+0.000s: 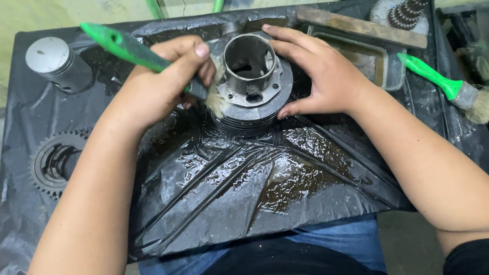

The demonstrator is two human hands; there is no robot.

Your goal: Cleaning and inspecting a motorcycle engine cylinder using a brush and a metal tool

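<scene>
A grey finned metal engine cylinder (251, 74) stands upright on wet black plastic sheeting (245, 183), its round bore facing up. My left hand (160, 82) grips a green-handled paintbrush (125, 45), and the pale bristles touch the cylinder's left side. My right hand (316, 70) rests flat against the cylinder's right side, fingers spread around it and thumb at its lower edge.
A grey piston (56, 64) stands at the back left. A toothed gear (56, 164) lies at the left. A metal tray (368, 49) with a flat bar across it, a geared shaft (410, 6) and a second green brush (452, 88) are at the right.
</scene>
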